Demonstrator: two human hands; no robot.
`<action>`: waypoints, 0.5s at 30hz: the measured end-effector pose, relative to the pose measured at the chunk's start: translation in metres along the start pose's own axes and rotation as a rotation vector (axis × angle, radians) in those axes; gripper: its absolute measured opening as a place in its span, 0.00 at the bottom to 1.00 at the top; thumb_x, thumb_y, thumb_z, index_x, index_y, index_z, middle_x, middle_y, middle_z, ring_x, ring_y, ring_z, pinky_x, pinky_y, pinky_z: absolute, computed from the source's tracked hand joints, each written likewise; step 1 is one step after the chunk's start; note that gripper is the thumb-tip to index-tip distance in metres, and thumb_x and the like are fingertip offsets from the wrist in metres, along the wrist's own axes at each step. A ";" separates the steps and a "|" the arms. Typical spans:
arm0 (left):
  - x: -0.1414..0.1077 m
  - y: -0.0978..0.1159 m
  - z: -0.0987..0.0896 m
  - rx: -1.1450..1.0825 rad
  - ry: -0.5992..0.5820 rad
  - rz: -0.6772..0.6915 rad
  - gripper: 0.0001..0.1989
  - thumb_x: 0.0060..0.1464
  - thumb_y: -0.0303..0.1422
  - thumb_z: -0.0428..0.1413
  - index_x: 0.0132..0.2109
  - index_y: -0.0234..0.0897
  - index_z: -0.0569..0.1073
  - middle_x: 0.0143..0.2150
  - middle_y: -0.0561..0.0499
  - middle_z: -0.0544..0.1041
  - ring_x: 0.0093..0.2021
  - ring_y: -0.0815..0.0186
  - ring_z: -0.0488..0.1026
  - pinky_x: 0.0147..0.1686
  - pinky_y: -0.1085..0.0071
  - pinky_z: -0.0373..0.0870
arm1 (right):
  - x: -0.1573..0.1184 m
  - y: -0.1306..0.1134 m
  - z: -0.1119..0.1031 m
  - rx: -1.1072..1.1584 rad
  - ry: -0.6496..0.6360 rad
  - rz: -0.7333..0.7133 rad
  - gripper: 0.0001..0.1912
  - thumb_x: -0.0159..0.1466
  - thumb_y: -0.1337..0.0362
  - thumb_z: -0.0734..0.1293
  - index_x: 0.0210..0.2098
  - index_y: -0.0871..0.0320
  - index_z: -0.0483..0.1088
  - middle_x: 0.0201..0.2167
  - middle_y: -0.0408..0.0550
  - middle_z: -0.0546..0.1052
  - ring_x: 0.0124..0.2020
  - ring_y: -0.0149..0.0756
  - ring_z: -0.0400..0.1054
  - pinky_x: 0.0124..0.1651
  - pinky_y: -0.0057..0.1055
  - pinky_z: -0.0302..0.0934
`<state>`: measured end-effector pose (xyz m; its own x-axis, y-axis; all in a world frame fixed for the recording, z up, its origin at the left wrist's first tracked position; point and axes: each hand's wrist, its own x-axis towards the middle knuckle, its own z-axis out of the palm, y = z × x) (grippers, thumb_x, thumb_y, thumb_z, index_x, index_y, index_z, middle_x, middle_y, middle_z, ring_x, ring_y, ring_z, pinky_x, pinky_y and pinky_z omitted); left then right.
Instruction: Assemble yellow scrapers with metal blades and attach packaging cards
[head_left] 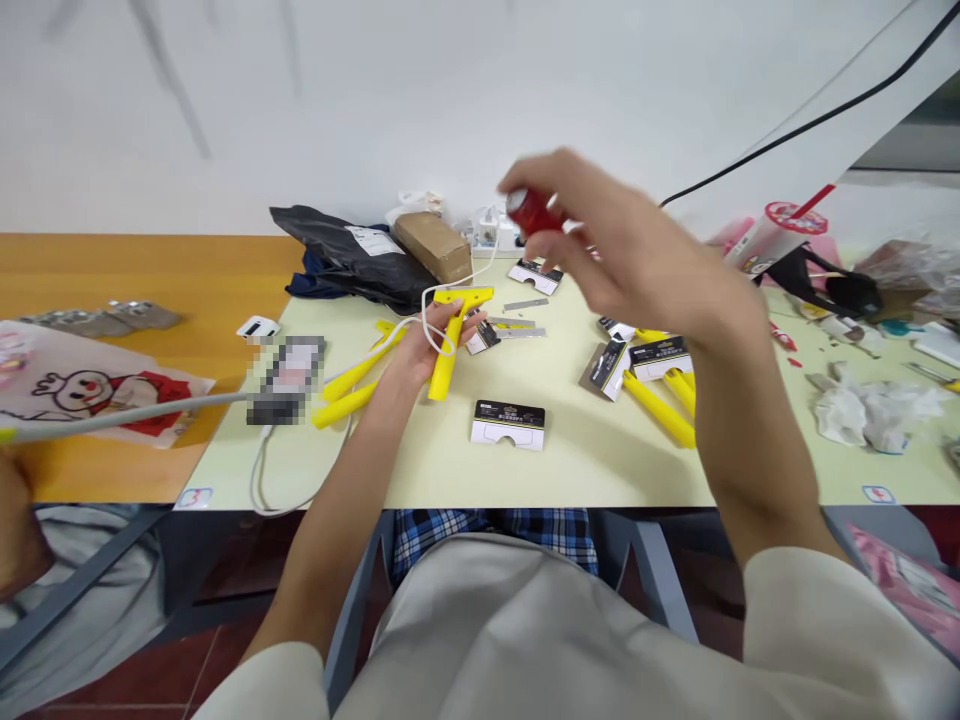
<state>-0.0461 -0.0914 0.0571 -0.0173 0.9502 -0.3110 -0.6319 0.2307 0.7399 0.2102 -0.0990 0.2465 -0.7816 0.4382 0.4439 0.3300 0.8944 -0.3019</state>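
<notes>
My left hand is over the table with a yellow scraper in its fingers, the wide head pointing away from me. A loop of white cable crosses that hand and the scraper. My right hand is raised above the table, fingers curled round a red object with a pale round end; most of it is hidden, so its kind is unclear. Flat metal blades lie just right of the held scraper. Nearer to me is a black-and-white card. More yellow scrapers lie left of my left hand.
On the right lie further yellow scrapers with cards. A black plastic bag and a cardboard box stand at the back. A phone with a cable is at left, a drink cup at right. Another person's arm shows far left.
</notes>
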 end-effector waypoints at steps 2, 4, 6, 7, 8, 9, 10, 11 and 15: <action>0.001 0.004 -0.002 -0.013 0.019 0.022 0.25 0.60 0.30 0.72 0.61 0.37 0.76 0.54 0.39 0.88 0.50 0.54 0.90 0.47 0.69 0.88 | 0.003 0.015 0.017 -0.039 -0.132 -0.023 0.20 0.80 0.61 0.58 0.68 0.46 0.66 0.61 0.53 0.76 0.57 0.49 0.76 0.64 0.45 0.72; 0.002 0.008 -0.003 -0.019 0.044 0.034 0.25 0.60 0.30 0.73 0.61 0.37 0.76 0.54 0.40 0.88 0.49 0.55 0.90 0.47 0.71 0.88 | 0.001 0.034 0.038 -0.092 -0.309 0.016 0.20 0.82 0.61 0.55 0.69 0.54 0.66 0.61 0.59 0.76 0.56 0.52 0.76 0.61 0.48 0.72; 0.001 0.012 -0.003 -0.010 0.083 0.037 0.25 0.60 0.31 0.74 0.61 0.38 0.76 0.54 0.41 0.88 0.49 0.56 0.90 0.46 0.71 0.88 | -0.004 0.056 0.060 -0.145 -0.396 0.035 0.20 0.83 0.61 0.54 0.66 0.60 0.68 0.59 0.63 0.76 0.55 0.53 0.75 0.61 0.47 0.69; 0.000 0.014 -0.003 -0.003 0.100 0.038 0.25 0.60 0.31 0.74 0.61 0.39 0.76 0.53 0.41 0.89 0.48 0.56 0.90 0.47 0.71 0.88 | -0.006 0.067 0.070 -0.178 -0.450 0.072 0.20 0.83 0.61 0.54 0.65 0.62 0.68 0.58 0.65 0.77 0.53 0.53 0.76 0.60 0.46 0.68; 0.000 0.015 -0.003 0.003 0.111 0.036 0.25 0.60 0.33 0.74 0.60 0.39 0.76 0.53 0.41 0.89 0.48 0.56 0.90 0.47 0.70 0.88 | -0.007 0.078 0.081 -0.208 -0.497 0.117 0.19 0.83 0.59 0.56 0.63 0.63 0.69 0.58 0.66 0.77 0.51 0.52 0.76 0.57 0.44 0.68; -0.001 0.016 -0.003 0.008 0.115 0.033 0.25 0.60 0.34 0.74 0.60 0.39 0.76 0.52 0.41 0.89 0.48 0.56 0.90 0.47 0.70 0.88 | -0.007 0.088 0.091 -0.240 -0.535 0.160 0.18 0.82 0.57 0.59 0.62 0.63 0.70 0.57 0.66 0.78 0.50 0.52 0.77 0.53 0.42 0.67; -0.001 0.017 -0.003 0.010 0.114 0.028 0.25 0.60 0.35 0.74 0.60 0.38 0.77 0.52 0.41 0.89 0.48 0.56 0.90 0.46 0.70 0.88 | -0.006 0.098 0.101 -0.281 -0.558 0.187 0.18 0.81 0.56 0.62 0.61 0.63 0.71 0.57 0.66 0.79 0.50 0.52 0.77 0.50 0.40 0.66; -0.001 0.018 -0.003 0.011 0.110 0.025 0.25 0.60 0.35 0.74 0.60 0.38 0.77 0.52 0.41 0.89 0.47 0.55 0.90 0.46 0.69 0.88 | -0.002 0.106 0.110 -0.329 -0.582 0.194 0.17 0.81 0.56 0.63 0.60 0.63 0.72 0.56 0.65 0.80 0.49 0.52 0.78 0.47 0.38 0.65; 0.000 0.021 -0.005 0.028 0.081 0.050 0.24 0.61 0.34 0.73 0.61 0.38 0.77 0.51 0.41 0.89 0.46 0.56 0.90 0.44 0.70 0.88 | 0.020 0.124 0.141 -0.490 -0.627 0.127 0.13 0.79 0.62 0.64 0.55 0.62 0.77 0.52 0.63 0.83 0.46 0.53 0.80 0.42 0.37 0.62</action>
<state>-0.0638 -0.0873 0.0697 -0.1116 0.9408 -0.3200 -0.6072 0.1903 0.7715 0.1614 0.0081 0.0988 -0.8259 0.5377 -0.1696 0.5175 0.8424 0.1506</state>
